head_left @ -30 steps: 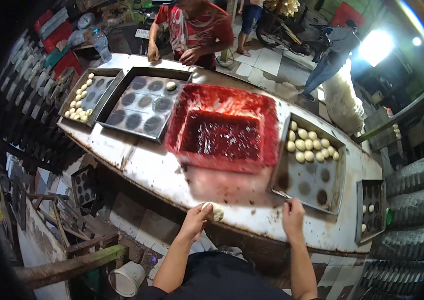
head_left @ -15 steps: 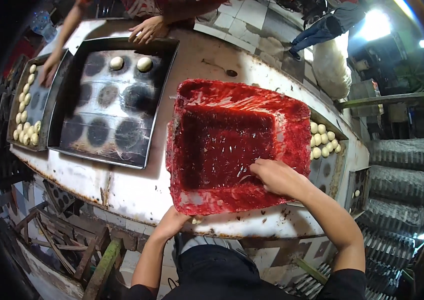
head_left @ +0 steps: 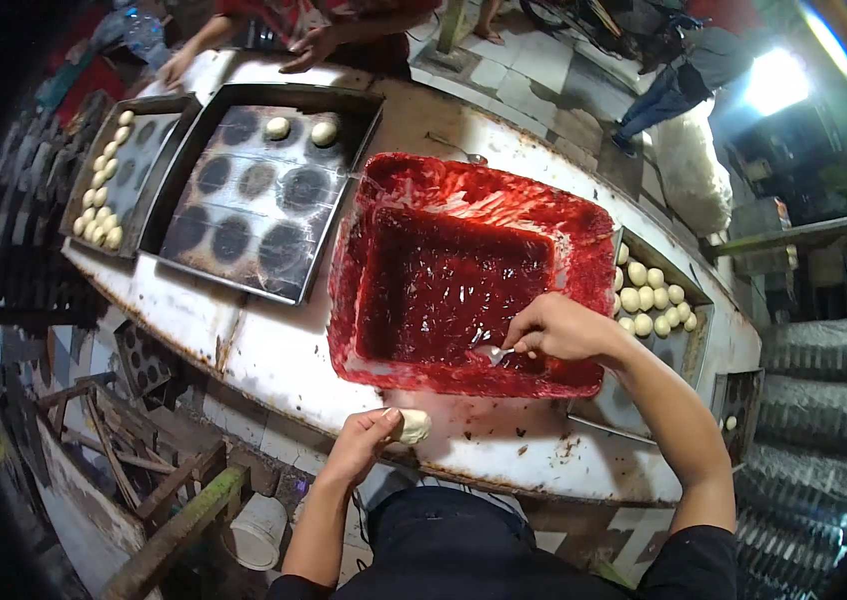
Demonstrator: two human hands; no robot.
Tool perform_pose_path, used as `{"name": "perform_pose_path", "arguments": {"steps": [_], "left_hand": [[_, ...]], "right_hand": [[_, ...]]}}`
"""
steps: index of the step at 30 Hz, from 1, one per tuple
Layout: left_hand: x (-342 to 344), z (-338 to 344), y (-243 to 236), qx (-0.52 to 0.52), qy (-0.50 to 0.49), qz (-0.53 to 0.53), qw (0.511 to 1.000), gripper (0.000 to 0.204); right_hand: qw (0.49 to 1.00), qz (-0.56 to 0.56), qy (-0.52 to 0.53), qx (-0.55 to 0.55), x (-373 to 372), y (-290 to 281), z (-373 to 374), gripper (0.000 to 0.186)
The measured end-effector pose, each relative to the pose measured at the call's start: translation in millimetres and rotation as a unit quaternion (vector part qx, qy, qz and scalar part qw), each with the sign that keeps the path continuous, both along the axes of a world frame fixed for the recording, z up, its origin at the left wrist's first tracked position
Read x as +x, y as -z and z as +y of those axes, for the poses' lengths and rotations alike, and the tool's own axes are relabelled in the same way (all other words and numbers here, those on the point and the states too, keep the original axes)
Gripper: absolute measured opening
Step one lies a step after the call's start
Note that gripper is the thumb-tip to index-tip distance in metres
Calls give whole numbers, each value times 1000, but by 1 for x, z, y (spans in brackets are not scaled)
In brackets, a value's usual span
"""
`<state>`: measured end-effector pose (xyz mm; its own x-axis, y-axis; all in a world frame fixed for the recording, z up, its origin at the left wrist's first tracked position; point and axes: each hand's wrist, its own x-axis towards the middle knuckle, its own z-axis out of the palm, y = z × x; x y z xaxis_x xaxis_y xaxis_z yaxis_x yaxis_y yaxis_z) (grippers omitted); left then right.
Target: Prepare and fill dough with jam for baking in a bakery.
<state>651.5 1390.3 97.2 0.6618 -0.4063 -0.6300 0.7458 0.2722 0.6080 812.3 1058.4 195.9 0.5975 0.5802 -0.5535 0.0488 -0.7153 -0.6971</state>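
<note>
On the left, two trays: a small tray (head_left: 104, 180) with dough balls along its left side, and a big dark tray (head_left: 254, 195) holding only two. The left hand (head_left: 362, 445) grasps a dough piece (head_left: 412, 427) at the table edge. The right hand (head_left: 556, 328) grips a spoon (head_left: 494, 352) inside the red filling tub (head_left: 464, 275). Most filling work seems left.

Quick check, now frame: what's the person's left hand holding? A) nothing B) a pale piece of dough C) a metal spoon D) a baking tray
B: the left hand is closed around a pale piece of dough at the near table edge, while the right hand holds a spoon down in the red tub.
</note>
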Motion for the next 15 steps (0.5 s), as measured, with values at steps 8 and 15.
{"name": "perform_pose_path", "arguments": {"steps": [8,15], "left_hand": [[-65,-151,-54,-126,-251,-50,958,47],[-118,-209,-37,-107,-344,-32,932,48]], "right_hand": [[944,-150,195,221,-151,-29,-29,14],[823,-262,409,293,-289,74,-49,5]]}}
